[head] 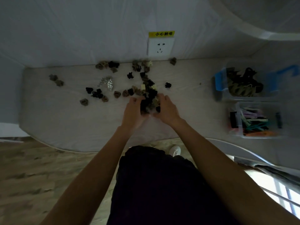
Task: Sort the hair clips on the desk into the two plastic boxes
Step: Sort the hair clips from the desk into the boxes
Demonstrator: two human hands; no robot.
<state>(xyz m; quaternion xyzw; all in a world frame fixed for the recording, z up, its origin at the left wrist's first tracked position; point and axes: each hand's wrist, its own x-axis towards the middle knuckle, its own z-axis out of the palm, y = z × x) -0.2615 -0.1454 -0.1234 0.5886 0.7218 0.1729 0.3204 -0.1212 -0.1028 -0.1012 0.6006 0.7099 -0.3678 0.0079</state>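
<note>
Desk: a pale wood-grain desk top (65,120) is set against a white wall, with its rounded corner at the near left.
Scattered clips: small brown and black claw hair clips (100,95) are strewn over the left and middle of the desk; more are lined up along the wall edge.
Clear clip: one larger transparent plastic claw clip (106,82) is seen among them, left of centre.
Left hand: the left hand (133,111) is cupped with its fingers curled round the left side of a heap of small black and beige claw clips (150,101).
Right hand: the right hand (167,109) is cupped against the right side of the same heap, fingers curled round it; the heap is gathered between both hands at the middle of the desk.
Socket: a white wall socket (160,47) with a yellow warning label (161,33) above it is mounted behind the heap.
Far box: a clear plastic box with blue latches (219,83) is placed at the right; large dark and olive claw clips are held in it.
Near box: a second clear plastic box (233,132), just beside the first, is filled with long flat clips in many colours.
</note>
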